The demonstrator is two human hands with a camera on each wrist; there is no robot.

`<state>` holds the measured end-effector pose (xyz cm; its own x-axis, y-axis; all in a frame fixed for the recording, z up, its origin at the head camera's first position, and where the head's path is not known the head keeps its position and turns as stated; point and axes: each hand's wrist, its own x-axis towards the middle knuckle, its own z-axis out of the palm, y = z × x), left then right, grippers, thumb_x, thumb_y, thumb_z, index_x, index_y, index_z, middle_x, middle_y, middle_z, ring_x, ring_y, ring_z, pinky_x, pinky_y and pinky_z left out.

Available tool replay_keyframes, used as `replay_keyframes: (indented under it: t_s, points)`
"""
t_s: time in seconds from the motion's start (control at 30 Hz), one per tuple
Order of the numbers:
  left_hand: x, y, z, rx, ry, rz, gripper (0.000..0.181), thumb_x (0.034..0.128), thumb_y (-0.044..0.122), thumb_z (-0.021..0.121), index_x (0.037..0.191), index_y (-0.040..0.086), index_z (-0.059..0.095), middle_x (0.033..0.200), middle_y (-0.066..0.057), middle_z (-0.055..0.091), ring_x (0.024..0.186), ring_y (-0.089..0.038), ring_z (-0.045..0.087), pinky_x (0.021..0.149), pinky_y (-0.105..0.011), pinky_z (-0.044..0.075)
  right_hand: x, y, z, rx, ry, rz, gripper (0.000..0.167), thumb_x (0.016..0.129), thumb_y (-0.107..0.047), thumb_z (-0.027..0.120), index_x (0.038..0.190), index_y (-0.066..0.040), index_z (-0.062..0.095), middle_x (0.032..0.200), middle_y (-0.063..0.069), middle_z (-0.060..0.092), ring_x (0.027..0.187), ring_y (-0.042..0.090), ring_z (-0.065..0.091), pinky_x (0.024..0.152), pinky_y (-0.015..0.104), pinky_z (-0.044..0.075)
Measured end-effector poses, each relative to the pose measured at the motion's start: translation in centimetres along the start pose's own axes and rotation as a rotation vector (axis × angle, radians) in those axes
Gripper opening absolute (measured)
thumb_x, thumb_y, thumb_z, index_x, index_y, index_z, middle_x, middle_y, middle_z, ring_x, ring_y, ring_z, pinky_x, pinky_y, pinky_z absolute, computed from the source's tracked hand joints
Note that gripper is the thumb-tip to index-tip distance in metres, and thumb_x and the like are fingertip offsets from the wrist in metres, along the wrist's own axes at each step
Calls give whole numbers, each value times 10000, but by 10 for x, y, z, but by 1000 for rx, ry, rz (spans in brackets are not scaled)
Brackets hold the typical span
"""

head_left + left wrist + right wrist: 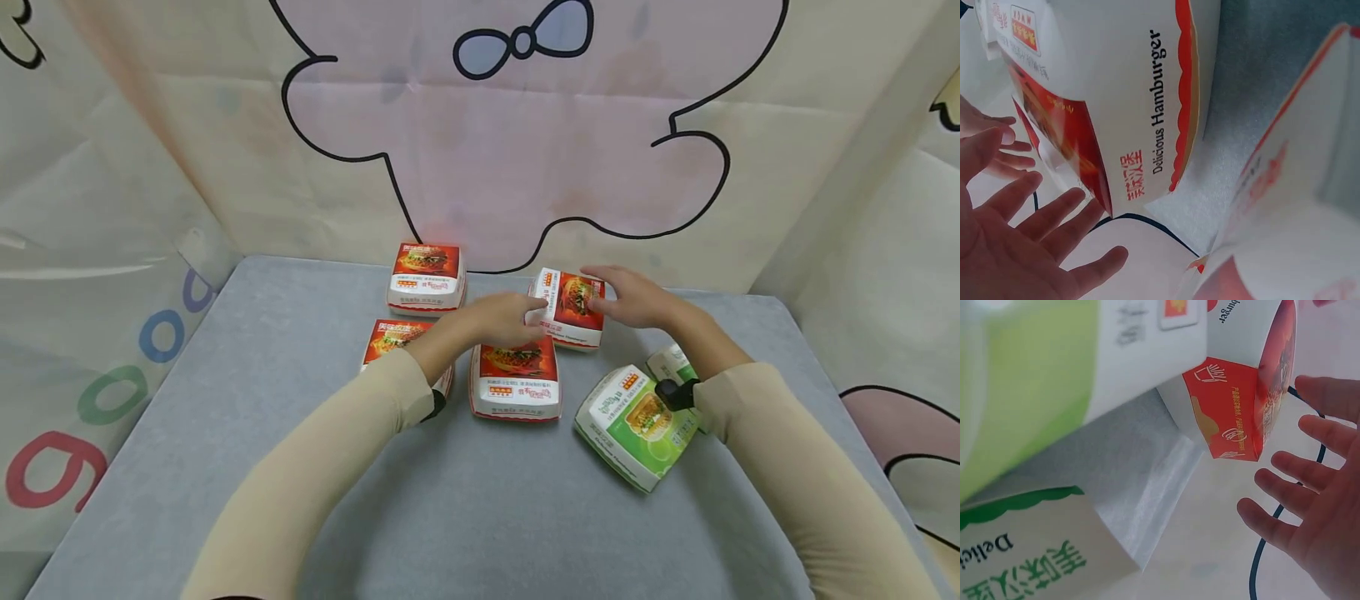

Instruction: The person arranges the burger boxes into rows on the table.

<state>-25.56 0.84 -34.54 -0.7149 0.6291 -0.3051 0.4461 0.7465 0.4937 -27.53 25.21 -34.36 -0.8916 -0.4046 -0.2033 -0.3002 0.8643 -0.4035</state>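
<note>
At the back of the table, a red and white hamburger box sits turned slightly between both hands. My left hand is at its left side, above another red hamburger box. Spread fingers of the left hand show beside the box in the left wrist view. My right hand is at the box's right side, thumb over its top edge. In the right wrist view the right hand has its fingers apart, near the red box. Whether either hand touches the box is unclear.
Two more red boxes stand on the left, one at the back and one in front, partly behind the left forearm. Under the right forearm lie a tilted green hamburger box and another green-and-white box. A printed curtain borders the grey table.
</note>
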Motion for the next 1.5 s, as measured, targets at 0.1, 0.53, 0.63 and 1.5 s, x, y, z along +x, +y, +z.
replay_keyframes:
  t_s: [0.1, 0.53, 0.63, 1.5]
  points:
    - [2, 3, 1, 2, -30, -9, 587, 1027, 395, 514, 1554, 187, 363, 1574, -58, 381, 1459, -242, 317, 1155, -444, 297, 2, 0, 0, 8, 13, -4, 595, 983, -149, 596, 1505, 22, 366, 1512, 292, 370, 1408, 465, 307, 1115, 630, 256]
    - [5, 14, 5, 20, -50, -73, 565, 1036, 392, 469, 1562, 227, 348, 1570, -33, 390, 1453, -243, 323, 1147, -562, 249, 6, -1, 3, 39, -15, 20, 649, 974, -191, 624, 1506, 45, 339, 1518, 299, 345, 1411, 463, 291, 1117, 627, 256]
    - [5, 16, 5, 17, -46, -86, 562, 1036, 390, 468, 1561, 227, 351, 1567, -31, 395, 1451, -240, 327, 1149, -574, 234, 5, -1, 4, 30, -19, 42, 678, 971, -236, 636, 1517, 23, 329, 1520, 303, 329, 1408, 467, 286, 1106, 642, 262]
    - [7, 13, 3, 7, -55, -80, 559, 1030, 381, 488, 1555, 234, 365, 1569, -34, 393, 1449, -252, 328, 1150, -571, 231, -1, -10, 9, -175, 38, 13, 549, 866, -277, 776, 1276, 29, 576, 1323, 266, 554, 1223, 423, 510, 1002, 595, 413]
